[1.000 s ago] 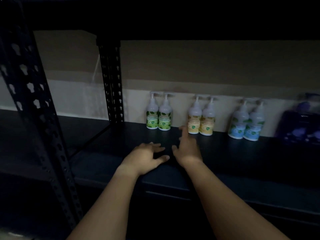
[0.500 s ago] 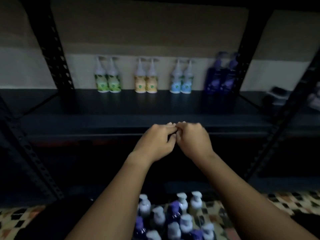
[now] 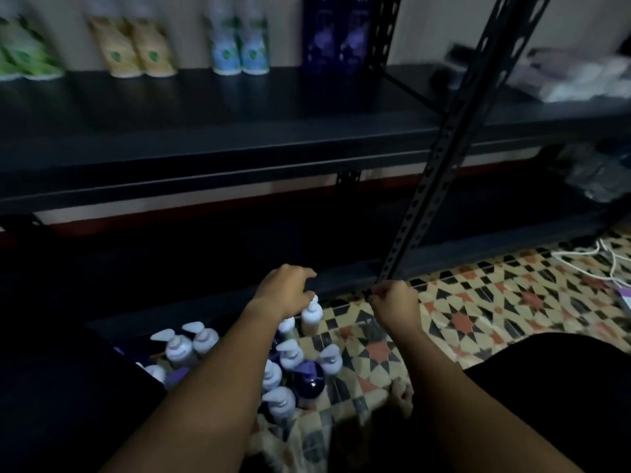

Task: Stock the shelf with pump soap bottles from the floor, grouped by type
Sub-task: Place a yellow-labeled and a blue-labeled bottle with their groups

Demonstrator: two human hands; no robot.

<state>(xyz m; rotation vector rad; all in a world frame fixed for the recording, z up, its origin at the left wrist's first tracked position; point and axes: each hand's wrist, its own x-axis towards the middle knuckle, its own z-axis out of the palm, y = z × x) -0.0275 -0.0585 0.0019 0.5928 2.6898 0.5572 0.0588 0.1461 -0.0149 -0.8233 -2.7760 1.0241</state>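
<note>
My left hand (image 3: 286, 289) hovers with relaxed fingers just above the white pump of a pale bottle (image 3: 311, 319) at the far edge of a cluster of several pump soap bottles (image 3: 290, 365) on the tiled floor; white and dark purple ones stand mixed. My right hand (image 3: 393, 302) hangs over bare tiles to the right, fingers curled, holding nothing. On the dark shelf (image 3: 218, 131) above, pairs stand along the wall: green bottles (image 3: 27, 59), yellow bottles (image 3: 133, 52), blue bottles (image 3: 239, 52), purple bottles (image 3: 338, 35).
A perforated black upright (image 3: 444, 158) slants down to the floor just beyond my right hand. White bundles (image 3: 580, 80) lie on the shelf at the right, white cables (image 3: 601, 257) on the tiles. My dark-clothed knees flank the bottles.
My view has dropped from the shelf to the floor. Both hands have left the shelf edge, come down and moved apart over the floor bottles.
</note>
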